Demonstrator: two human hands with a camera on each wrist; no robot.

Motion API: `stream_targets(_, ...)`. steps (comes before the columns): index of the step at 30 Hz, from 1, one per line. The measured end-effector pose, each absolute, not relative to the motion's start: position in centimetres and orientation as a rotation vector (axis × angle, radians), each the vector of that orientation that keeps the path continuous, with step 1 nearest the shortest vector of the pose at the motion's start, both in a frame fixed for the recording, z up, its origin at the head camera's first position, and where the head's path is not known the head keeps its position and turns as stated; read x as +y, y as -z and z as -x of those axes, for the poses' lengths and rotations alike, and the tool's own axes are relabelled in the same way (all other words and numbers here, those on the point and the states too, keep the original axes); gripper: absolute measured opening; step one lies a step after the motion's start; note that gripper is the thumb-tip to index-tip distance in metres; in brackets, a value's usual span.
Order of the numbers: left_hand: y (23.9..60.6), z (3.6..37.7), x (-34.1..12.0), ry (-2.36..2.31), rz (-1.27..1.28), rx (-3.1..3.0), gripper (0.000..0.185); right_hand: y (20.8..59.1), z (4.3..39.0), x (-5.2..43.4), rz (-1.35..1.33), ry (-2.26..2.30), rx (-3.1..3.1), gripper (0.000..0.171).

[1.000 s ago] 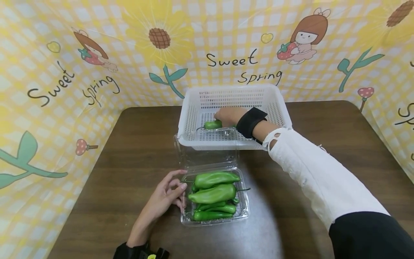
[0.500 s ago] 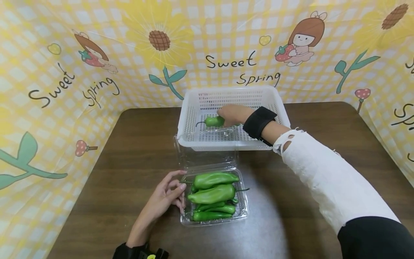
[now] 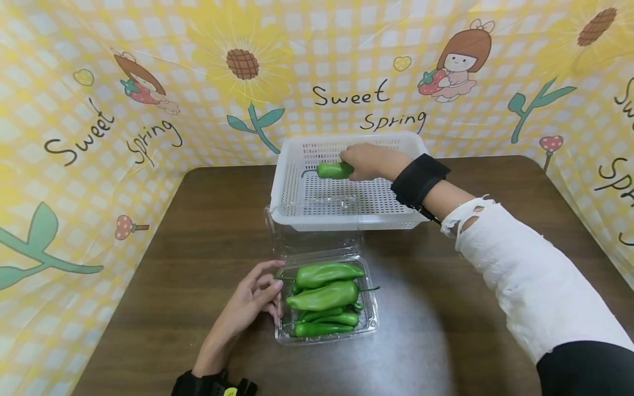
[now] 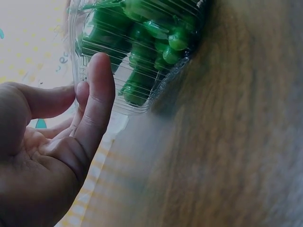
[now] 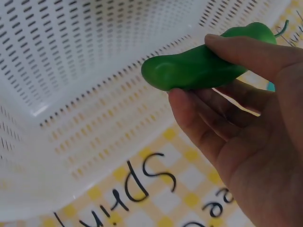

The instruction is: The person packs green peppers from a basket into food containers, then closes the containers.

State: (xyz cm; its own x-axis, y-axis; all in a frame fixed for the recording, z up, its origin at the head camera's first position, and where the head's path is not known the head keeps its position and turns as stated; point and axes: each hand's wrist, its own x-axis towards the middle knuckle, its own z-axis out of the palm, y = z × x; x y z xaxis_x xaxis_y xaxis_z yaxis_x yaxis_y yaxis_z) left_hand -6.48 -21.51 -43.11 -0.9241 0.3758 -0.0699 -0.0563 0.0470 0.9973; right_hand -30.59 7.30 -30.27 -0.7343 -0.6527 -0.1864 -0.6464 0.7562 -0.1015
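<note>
My right hand (image 3: 373,160) holds a green pepper (image 3: 334,170) above the white basket (image 3: 346,224), thumb on one side and fingers on the other. In the right wrist view the pepper (image 5: 189,68) lies across the fingertips, its thin stem pointing away. On the table a clear plastic clamshell container (image 3: 369,324) stands with its lid (image 3: 317,242) tipped back against the basket. Several green peppers (image 3: 324,297) lie inside it. My left hand (image 3: 250,297) grips its left side, thumb at the rim and fingers against the outer wall, as the left wrist view shows.
The slotted basket stands at the table's back, close to the yellow checked cloth backdrop (image 3: 337,55). The raised lid overlaps the basket's front left side. Brown wooden table (image 3: 198,220) surrounds the container.
My right hand has lifted the pepper from low in the basket, up and slightly right and back. The left hand stays at the container, which has not moved on the table.
</note>
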Motion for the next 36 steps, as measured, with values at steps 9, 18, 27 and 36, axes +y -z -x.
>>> stream_targets(9,43.1,6.5,-21.7,-1.928,-0.37,2.026,0.049,27.3,28.9,9.7,1.04,0.135,2.794,0.033)
stream_targets(18,43.2,6.5,-21.6,-1.929,-0.366,2.028,0.048,26.1,25.6,12.6,1.119,0.268,2.864,0.033)
stream_targets(27,43.1,6.7,-21.6,-1.936,-0.364,2.026,0.05,25.8,22.6,14.1,1.175,0.312,2.9,0.027)
stream_targets(36,43.1,6.5,-21.7,-1.931,-0.39,2.018,0.049,26.0,19.2,15.0,1.216,0.402,2.899,0.022)
